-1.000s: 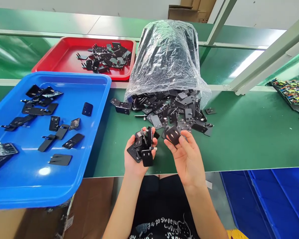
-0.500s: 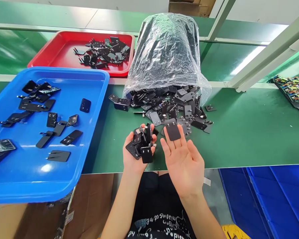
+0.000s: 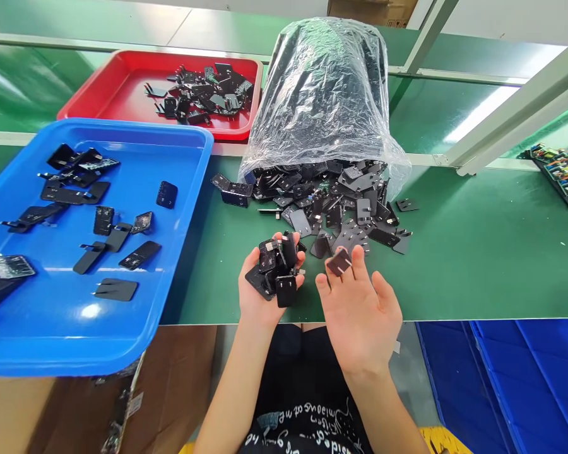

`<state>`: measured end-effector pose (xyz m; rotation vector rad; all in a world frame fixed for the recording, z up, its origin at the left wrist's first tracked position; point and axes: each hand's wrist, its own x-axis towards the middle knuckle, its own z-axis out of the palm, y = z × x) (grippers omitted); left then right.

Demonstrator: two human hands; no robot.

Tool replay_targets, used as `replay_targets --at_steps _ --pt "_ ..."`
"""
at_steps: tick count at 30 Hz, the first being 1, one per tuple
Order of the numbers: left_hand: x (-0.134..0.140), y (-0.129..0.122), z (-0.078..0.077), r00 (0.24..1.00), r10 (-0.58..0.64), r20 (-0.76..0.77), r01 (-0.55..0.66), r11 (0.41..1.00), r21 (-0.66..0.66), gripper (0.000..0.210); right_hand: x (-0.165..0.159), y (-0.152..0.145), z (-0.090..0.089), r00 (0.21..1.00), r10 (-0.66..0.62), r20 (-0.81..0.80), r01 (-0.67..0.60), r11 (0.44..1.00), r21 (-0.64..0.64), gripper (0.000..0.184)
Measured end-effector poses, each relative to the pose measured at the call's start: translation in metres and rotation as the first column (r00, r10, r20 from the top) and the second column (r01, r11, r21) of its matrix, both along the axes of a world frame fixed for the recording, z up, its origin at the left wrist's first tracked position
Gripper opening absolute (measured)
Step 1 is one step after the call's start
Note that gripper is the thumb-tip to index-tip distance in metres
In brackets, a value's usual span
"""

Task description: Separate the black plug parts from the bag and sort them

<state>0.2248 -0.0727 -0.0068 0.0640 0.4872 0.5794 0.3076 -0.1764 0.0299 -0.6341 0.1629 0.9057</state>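
Observation:
My left hand point(image 3: 256, 310) is cupped palm up around a bunch of black plug plates point(image 3: 286, 291), thin plastic pieces with short metal prongs. At the fingertips of my right hand point(image 3: 362, 318) sits a single black plug plate point(image 3: 339, 261), tilted, with its prongs showing. The right palm faces up and its fingers are stretched out. Just beyond both hands lies a loose pile of the same plates point(image 3: 300, 222), spilling from the mouth of a clear plastic bag point(image 3: 329, 94).
To the left stands a blue tray point(image 3: 180, 252) with scattered black plates. Behind it is a red tray point(image 3: 108, 94) holding a heap of them. A metal post point(image 3: 515, 107) rises at the right, near a black tray of colourful small parts point(image 3: 565, 167). Blue bins point(image 3: 502, 378) are below.
The plate at my right fingertips has tilted and now shows less of its flat face. My right hand has shifted slightly right and down. The left hand keeps its bunch.

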Motion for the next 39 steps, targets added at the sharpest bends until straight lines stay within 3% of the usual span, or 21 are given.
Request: replay_targets --at_steps 3,5,6,8,10,12,14,17,20,22,25,30,39 --pt "0.002 0.001 0.002 1.0 -0.008 -0.013 0.008 1.0 -0.023 0.039 0.001 -0.003 -0.007 0.975 0.006 0.223 0.003 0.999 -0.039 0.01" --pt "0.004 0.001 0.002 1.0 -0.004 -0.017 0.004 0.999 -0.037 0.038 0.001 -0.004 -0.014 0.885 0.085 0.457 -0.007 0.985 -0.171 0.008" --pt "0.005 0.002 0.002 1.0 0.005 -0.021 -0.006 0.999 -0.043 0.038 0.0 -0.004 -0.018 0.797 0.174 0.578 -0.009 0.961 -0.276 0.008" --pt "0.006 0.001 0.001 0.998 0.039 -0.039 -0.04 0.998 -0.041 0.037 -0.004 -0.004 -0.027 0.526 0.402 0.749 0.045 0.867 -0.497 0.007" --pt "0.007 0.0 0.0 0.993 0.088 -0.076 -0.089 0.996 -0.01 0.035 -0.012 -0.001 -0.036 0.255 0.554 0.792 0.185 0.777 -0.602 0.018" --pt "0.008 -0.003 -0.001 0.987 0.127 -0.103 -0.125 0.992 0.022 0.033 -0.02 0.003 -0.042 0.114 0.584 0.804 0.317 0.745 -0.586 0.026" --pt "0.008 -0.005 -0.001 0.985 0.136 -0.104 -0.134 0.991 0.032 0.031 -0.024 0.005 -0.044 0.083 0.569 0.818 0.361 0.748 -0.557 0.024" --pt "0.008 -0.006 0.0 0.986 0.141 -0.093 -0.14 0.99 0.02 0.031 -0.019 0.004 -0.041 0.185 0.564 0.805 0.243 0.767 -0.594 0.015" --pt "0.006 -0.004 0.001 0.985 0.14 -0.099 -0.142 0.99 -0.008 0.032 -0.005 -0.001 -0.037 0.445 0.567 0.693 -0.011 0.777 -0.629 0.013" --pt "0.006 -0.003 0.0 0.986 0.132 -0.099 -0.133 0.991 -0.01 0.032 0.003 -0.004 -0.035 0.628 0.528 0.572 -0.159 0.806 -0.57 0.018" --pt "0.005 -0.002 -0.001 0.988 0.125 -0.089 -0.126 0.992 -0.014 0.033 0.009 -0.006 -0.033 0.789 0.457 0.41 -0.264 0.856 -0.445 0.02" --pt "0.006 -0.003 -0.003 0.989 0.12 -0.084 -0.122 0.992 -0.016 0.033 0.009 -0.007 -0.03 0.851 0.431 0.3 -0.329 0.883 -0.334 0.022" --pt "0.007 -0.003 -0.001 0.989 0.124 -0.079 -0.126 0.992 -0.015 0.029 0.007 -0.006 -0.022 0.88 0.419 0.226 -0.349 0.891 -0.291 0.022"
